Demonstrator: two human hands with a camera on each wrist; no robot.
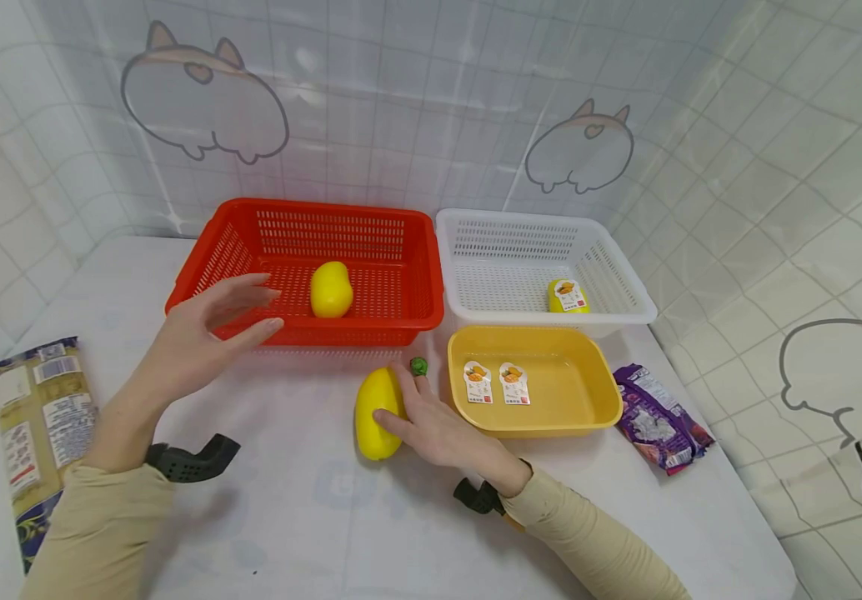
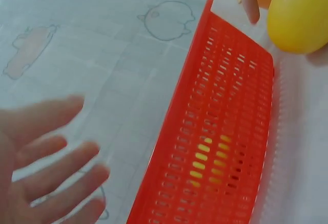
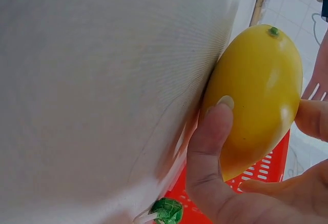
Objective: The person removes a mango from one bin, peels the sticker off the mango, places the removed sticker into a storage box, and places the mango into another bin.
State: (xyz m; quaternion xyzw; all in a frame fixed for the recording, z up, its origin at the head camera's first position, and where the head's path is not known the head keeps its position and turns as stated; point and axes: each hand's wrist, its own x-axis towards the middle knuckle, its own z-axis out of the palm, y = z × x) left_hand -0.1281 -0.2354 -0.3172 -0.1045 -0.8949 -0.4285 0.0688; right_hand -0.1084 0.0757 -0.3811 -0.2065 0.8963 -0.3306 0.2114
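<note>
My right hand grips a yellow mango on the white tabletop. In the right wrist view, thumb and fingers hold opposite sides of this mango, and a green stem spot shows at one end. My left hand hovers by the near left side of the red basket, fingers spread and holding nothing. Inside that basket lies another mango. A small lollipop in a green wrapper lies just beyond the right hand's fingers.
At the back right stands a white basket, with a labelled yellow item in it. Before it sits a yellow tub with two mango stickers. A purple snack packet lies right, a long food package left.
</note>
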